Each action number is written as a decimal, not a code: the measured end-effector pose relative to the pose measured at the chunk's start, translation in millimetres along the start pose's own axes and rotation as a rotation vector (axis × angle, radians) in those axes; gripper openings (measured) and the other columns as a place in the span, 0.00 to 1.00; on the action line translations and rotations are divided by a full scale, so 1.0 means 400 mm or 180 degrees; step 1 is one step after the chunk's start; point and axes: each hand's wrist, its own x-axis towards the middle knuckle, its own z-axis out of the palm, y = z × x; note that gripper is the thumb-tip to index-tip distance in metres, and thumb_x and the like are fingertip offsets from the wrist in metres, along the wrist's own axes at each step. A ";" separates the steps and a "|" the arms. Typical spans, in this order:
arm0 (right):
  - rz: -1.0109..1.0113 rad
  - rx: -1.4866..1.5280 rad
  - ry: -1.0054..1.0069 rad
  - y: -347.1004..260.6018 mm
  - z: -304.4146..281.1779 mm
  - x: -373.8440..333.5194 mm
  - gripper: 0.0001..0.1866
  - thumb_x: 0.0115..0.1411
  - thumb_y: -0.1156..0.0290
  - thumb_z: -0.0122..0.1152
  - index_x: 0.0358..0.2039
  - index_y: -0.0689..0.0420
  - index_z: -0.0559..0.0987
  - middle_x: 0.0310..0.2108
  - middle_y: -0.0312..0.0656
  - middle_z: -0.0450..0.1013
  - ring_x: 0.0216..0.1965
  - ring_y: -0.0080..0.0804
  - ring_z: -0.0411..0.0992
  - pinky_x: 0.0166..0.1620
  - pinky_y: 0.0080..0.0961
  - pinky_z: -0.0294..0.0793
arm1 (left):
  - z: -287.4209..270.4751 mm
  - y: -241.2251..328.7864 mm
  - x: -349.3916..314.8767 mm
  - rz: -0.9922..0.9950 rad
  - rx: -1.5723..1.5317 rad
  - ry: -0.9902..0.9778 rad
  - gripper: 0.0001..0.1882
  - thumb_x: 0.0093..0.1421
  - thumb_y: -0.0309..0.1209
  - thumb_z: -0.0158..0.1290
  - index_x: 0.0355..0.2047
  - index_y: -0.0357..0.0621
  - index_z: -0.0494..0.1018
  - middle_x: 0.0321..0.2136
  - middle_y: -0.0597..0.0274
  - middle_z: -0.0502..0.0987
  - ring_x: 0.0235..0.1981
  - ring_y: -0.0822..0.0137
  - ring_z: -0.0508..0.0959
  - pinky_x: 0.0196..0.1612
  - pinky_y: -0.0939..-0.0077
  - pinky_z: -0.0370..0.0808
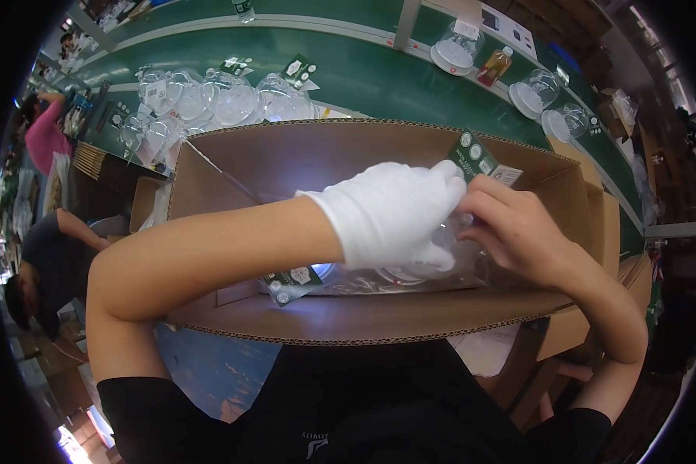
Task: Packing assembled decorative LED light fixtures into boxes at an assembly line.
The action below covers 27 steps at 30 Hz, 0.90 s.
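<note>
Both my hands meet inside a deep cardboard box. My left hand, in a white glove, curls over a clear plastic dome and hides most of it. My right hand is bare, its fingers bent closed around the dome's clear top. A green and white card sticks up behind the fingertips. Under my left wrist, another green card lies beside a bright reflection. Clear plastic film shows along the inside of the box.
Several clear domes with green cards stand on the green bench beyond the box. Farther right are a dome on a round base, a drink bottle and two more domes. Two people are at the left.
</note>
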 end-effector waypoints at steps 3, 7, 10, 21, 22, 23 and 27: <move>0.0124 0.0312 -0.0167 0.071 0.090 0.007 0.15 0.55 0.79 0.67 0.40 0.57 0.71 0.41 0.47 0.71 0.38 0.54 0.75 0.37 0.45 0.76 | 0.060 -0.036 0.032 -0.0450 -0.0251 -0.0437 0.23 0.58 0.45 0.62 0.41 0.38 0.70 0.40 0.45 0.76 0.39 0.46 0.82 0.41 0.55 0.79; 0.0275 0.0346 -0.0326 0.125 0.161 -0.003 0.15 0.56 0.81 0.66 0.42 0.59 0.73 0.41 0.48 0.72 0.41 0.57 0.75 0.41 0.47 0.76 | 0.147 -0.083 0.054 -0.0640 -0.0269 -0.0686 0.23 0.59 0.45 0.62 0.42 0.38 0.70 0.39 0.46 0.76 0.39 0.45 0.82 0.41 0.55 0.79; 0.0136 0.0447 -0.0388 0.135 0.157 -0.013 0.16 0.56 0.82 0.65 0.45 0.61 0.76 0.43 0.51 0.73 0.41 0.57 0.76 0.42 0.46 0.77 | 0.196 -0.098 0.053 -0.0242 0.0117 -0.0283 0.22 0.60 0.45 0.61 0.42 0.40 0.71 0.38 0.47 0.76 0.38 0.46 0.82 0.40 0.55 0.79; 0.0932 0.1115 -0.0843 0.127 -0.056 -0.014 0.14 0.66 0.68 0.60 0.29 0.66 0.82 0.23 0.48 0.79 0.26 0.36 0.80 0.33 0.30 0.76 | 0.331 -0.122 0.157 0.1346 -0.0472 0.0324 0.12 0.58 0.39 0.53 0.34 0.45 0.78 0.36 0.54 0.78 0.42 0.52 0.77 0.48 0.57 0.76; 0.0906 0.1112 -0.0839 0.134 -0.054 -0.015 0.13 0.65 0.68 0.60 0.28 0.65 0.81 0.22 0.45 0.79 0.25 0.35 0.78 0.32 0.29 0.75 | 0.334 -0.122 0.159 0.1076 -0.0745 0.0366 0.12 0.59 0.39 0.53 0.35 0.45 0.78 0.35 0.54 0.78 0.42 0.52 0.78 0.48 0.56 0.77; 0.0868 0.1107 -0.0845 0.137 -0.053 -0.016 0.12 0.65 0.68 0.61 0.28 0.63 0.81 0.22 0.42 0.79 0.25 0.33 0.77 0.32 0.27 0.74 | 0.334 -0.122 0.157 0.0786 -0.1008 0.0411 0.12 0.59 0.40 0.53 0.35 0.45 0.79 0.34 0.55 0.79 0.41 0.51 0.79 0.48 0.56 0.77; 0.0977 0.0818 -0.1451 0.135 -0.057 -0.032 0.19 0.68 0.59 0.60 0.27 0.62 0.82 0.21 0.44 0.79 0.26 0.33 0.80 0.32 0.29 0.76 | 0.337 -0.149 0.153 0.0983 -0.1032 0.0534 0.13 0.60 0.37 0.57 0.40 0.45 0.80 0.40 0.54 0.81 0.43 0.52 0.80 0.50 0.59 0.77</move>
